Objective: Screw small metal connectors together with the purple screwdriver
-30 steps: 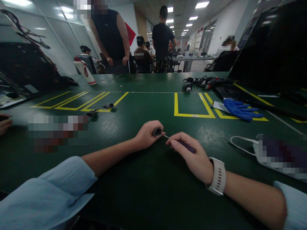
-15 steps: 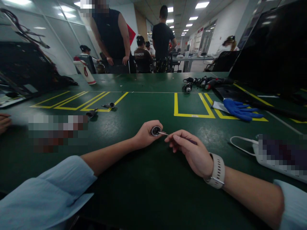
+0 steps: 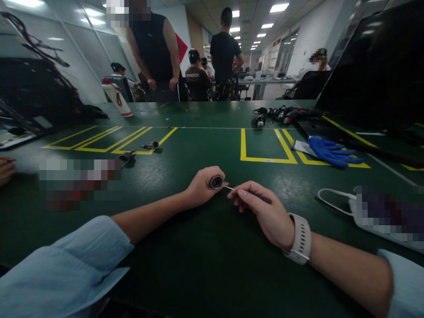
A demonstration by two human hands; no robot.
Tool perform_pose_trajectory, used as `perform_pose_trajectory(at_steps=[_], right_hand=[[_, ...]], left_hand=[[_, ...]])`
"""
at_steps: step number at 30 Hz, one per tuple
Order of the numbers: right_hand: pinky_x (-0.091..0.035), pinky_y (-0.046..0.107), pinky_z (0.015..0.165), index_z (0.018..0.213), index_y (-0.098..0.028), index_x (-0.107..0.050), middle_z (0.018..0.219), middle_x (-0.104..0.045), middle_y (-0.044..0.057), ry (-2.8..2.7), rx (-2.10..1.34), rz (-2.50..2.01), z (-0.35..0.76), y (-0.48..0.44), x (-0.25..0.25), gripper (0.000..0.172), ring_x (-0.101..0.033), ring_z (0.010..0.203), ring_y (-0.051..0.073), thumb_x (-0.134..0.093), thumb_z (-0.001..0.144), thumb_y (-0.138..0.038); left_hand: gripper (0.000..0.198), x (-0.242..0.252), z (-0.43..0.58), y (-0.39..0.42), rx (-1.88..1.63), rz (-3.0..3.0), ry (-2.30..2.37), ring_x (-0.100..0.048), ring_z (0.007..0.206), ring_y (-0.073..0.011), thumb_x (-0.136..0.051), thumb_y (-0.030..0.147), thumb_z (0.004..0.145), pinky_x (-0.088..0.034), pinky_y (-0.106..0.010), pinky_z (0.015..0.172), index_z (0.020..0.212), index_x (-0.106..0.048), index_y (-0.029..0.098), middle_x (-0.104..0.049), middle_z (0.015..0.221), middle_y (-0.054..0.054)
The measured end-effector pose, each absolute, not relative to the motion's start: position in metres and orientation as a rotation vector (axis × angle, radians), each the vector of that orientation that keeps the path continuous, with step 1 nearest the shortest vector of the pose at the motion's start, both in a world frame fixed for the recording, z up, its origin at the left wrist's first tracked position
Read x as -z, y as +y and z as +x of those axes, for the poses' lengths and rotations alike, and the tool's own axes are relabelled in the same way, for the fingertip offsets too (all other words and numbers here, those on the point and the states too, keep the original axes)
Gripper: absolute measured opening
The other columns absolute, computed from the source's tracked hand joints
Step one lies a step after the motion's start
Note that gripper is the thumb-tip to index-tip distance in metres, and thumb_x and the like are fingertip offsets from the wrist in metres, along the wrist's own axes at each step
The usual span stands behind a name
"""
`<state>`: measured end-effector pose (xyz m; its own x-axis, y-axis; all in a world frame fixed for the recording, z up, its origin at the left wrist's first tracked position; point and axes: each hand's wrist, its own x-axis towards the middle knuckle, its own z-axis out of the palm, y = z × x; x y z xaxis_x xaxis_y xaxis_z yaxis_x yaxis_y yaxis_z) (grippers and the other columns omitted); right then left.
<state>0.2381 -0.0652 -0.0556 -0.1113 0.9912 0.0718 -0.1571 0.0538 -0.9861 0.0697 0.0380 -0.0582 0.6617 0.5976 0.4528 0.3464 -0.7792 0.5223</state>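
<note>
My left hand [image 3: 202, 187] is closed around a round metal connector [image 3: 216, 182], its open face turned toward me with dark inner parts showing. Between the thumb and fingers of my right hand [image 3: 256, 201] is a thin screwdriver [image 3: 263, 197] with a dark purplish handle. Its slim shaft points left, and the tip is at the connector's right rim; whether it touches is too small to tell. Two similar dark metal connector parts, one nearer [image 3: 126, 157] and one farther [image 3: 152, 145], lie on the green table to the left.
A blue glove [image 3: 331, 151] lies at the right over yellow tape [image 3: 268, 160]. Behind it are black cables with metal connectors [image 3: 260, 120]. A white strapped case [image 3: 359, 212] sits at right, a white cup [image 3: 118, 100] at back left. Another person's hand [image 3: 5, 170] shows at the left edge.
The screwdriver tip has shifted from inside the connector's face to its right rim. My right hand has turned slightly, showing more of the handle. The connector is tilted a little differently.
</note>
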Motion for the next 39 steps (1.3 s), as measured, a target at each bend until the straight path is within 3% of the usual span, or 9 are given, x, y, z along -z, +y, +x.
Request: perform_pose_trajectory(at_steps=[7,39], right_hand=[[-0.043,0.028,0.064,0.081,-0.019,-0.064,0.092,-0.065,0.004,-1.053,-1.431,-0.912,0.2356,-0.0639,0.0529,0.012,-0.054,0.074,0.014,-0.056,0.084,-0.028],[-0.046,0.029,0.067,0.091,-0.022,-0.062,0.099,-0.062,0.003,-1.324,-1.293,-0.958,0.2367,-0.0668,0.0584,0.013,-0.055,0.078,0.014,-0.053,0.088,-0.032]], left_hand=[[0.019,0.0611,0.0697,0.0415,-0.935,2.255,0.677,-0.044,0.057,-0.0088,-0.065,0.022,0.073,-0.036,-0.021,0.053,0.065,-0.049,0.015,-0.048,0.063,0.003],[0.021,0.0593,0.0700,0.0400,-0.906,2.145,0.656,-0.046,0.056,-0.0084,-0.068,0.025,0.071,-0.039,-0.020,0.052,0.066,-0.050,0.015,-0.050,0.063,0.003]])
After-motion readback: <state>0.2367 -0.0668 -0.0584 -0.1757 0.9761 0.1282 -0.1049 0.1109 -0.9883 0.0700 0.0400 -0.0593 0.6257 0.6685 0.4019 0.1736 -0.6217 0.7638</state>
